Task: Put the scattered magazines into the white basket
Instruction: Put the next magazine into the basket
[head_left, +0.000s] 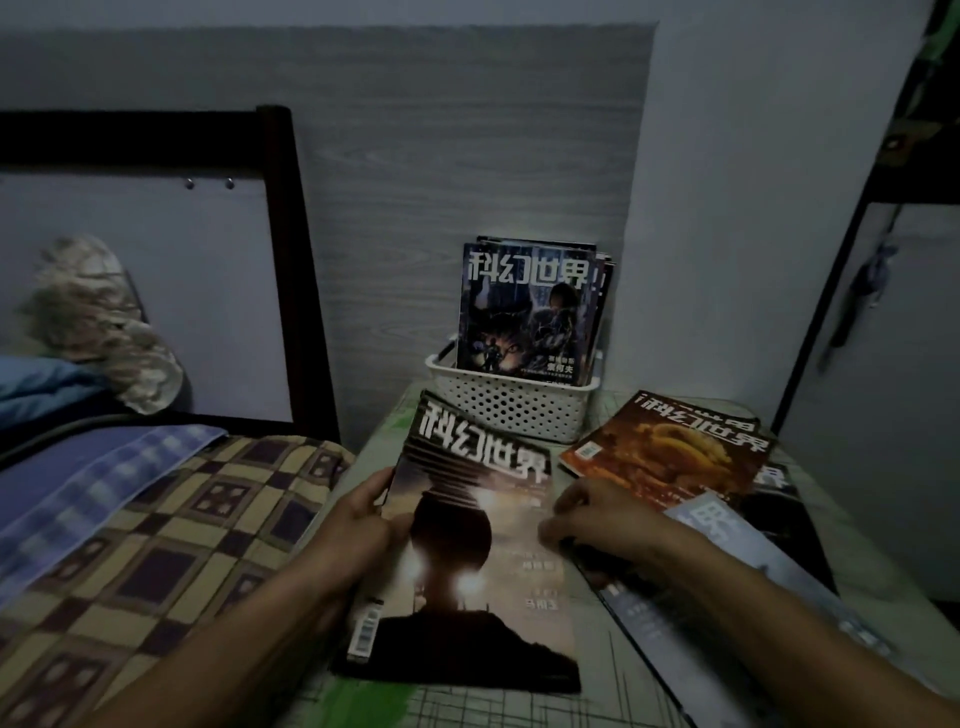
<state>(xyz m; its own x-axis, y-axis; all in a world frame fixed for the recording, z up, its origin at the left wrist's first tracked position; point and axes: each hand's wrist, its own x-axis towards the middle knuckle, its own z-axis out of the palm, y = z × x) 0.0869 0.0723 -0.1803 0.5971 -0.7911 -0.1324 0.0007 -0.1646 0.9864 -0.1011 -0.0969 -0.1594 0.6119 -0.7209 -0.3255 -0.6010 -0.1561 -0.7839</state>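
The white basket (511, 410) stands at the far end of the small table (623, 670), against the wall, with several magazines already upright inside it, the front one (527, 312) facing the camera. Just in front of the basket, a dark-covered magazine (467, 545) is tilted up off the table, its top edge close to the basket's front wall. The left hand (358, 525) is clamped on this magazine's left edge, thumb on the cover. The right hand (602, 514) sits at the magazine's right edge, fingers curled; whether it grips the cover or merely rests there, I cannot tell. To the right of the basket and nearer the camera, an orange magazine (670, 457) lies on a loose pile of others (727, 551), not yet gathered. To do this step well, both hands should likely pinch the side edges evenly, stand the magazine upright, lift it clear of the basket's rim, and slide it down in front of those already standing. The cover looks glossy and thin, so a one-sided grip could let it bend or catch on the rim.
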